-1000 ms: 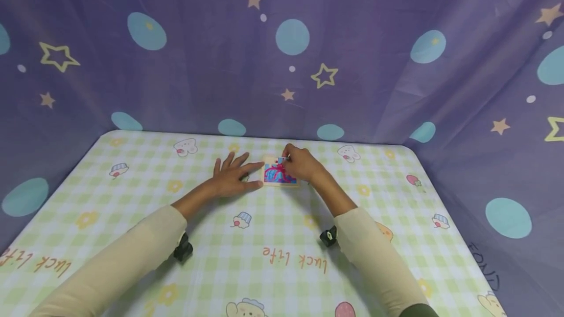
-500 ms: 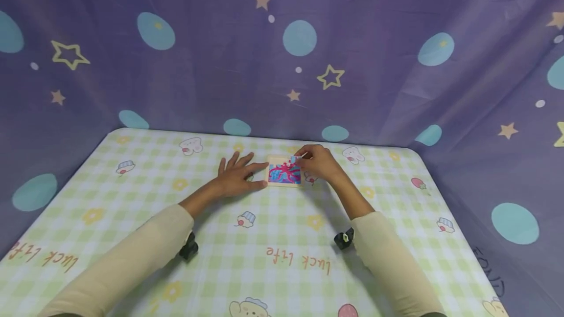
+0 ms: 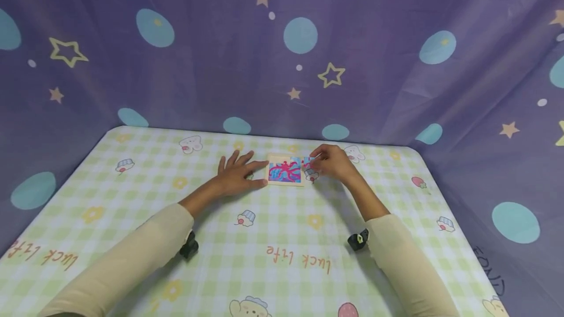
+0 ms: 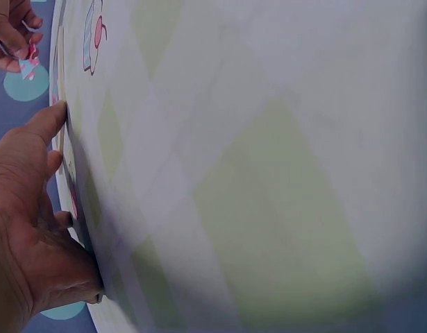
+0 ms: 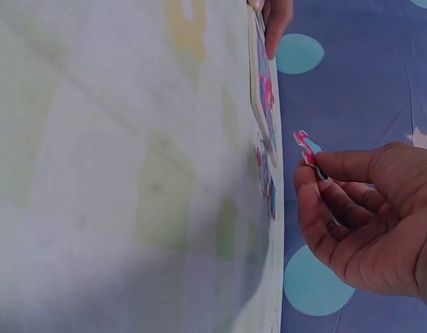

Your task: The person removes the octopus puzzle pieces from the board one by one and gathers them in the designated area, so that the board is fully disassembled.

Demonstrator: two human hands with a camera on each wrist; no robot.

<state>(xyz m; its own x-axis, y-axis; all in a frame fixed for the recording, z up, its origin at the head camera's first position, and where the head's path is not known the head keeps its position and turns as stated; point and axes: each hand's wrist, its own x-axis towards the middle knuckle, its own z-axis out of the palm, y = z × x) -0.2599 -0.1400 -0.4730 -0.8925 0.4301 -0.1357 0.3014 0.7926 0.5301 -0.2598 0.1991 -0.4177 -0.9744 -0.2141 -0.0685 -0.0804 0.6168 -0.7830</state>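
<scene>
One wooden puzzle tray [image 3: 277,158] on checked tablecloth [image 3: 211,258], pink-and-blue jigsaw pieces [image 3: 285,171] inside; left hand [image 3: 235,178], splayed, touches tray's left edge. Right hand [image 3: 335,163] pinches loose piece [image 5: 310,147] just right of tray.

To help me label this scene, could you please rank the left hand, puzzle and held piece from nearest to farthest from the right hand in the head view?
1. Piece, in the right hand.
2. Puzzle, left of the piece.
3. Left hand, at the puzzle's left edge.
</scene>
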